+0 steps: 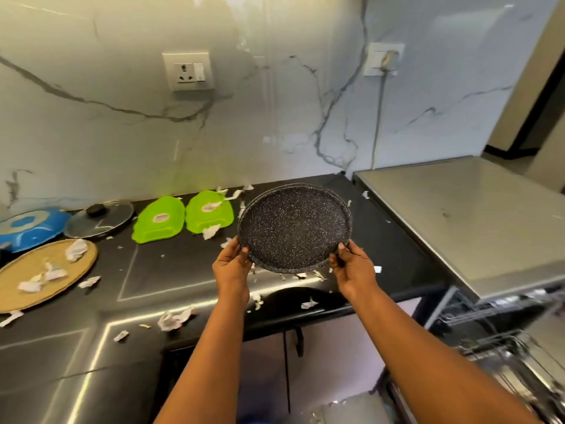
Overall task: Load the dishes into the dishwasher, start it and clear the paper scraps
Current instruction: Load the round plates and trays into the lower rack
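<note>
Far left on the dark surface (171, 270): blue dish (27, 228), round woven tray (33, 261) carrying crumpled paper scraps (76, 249), glass lid (101, 218) behind it. Mid surface: two green containers (159, 220) upside down, side by side; more scraps scattered around them and along the near edge. My left grip (232, 267) and right grip (354, 270) pinch opposite sides of the black speckled plate (293, 228), held tilted above the surface. Dishwasher (458, 215) stands at right, wire rack (504, 347) showing on its near side.
</note>
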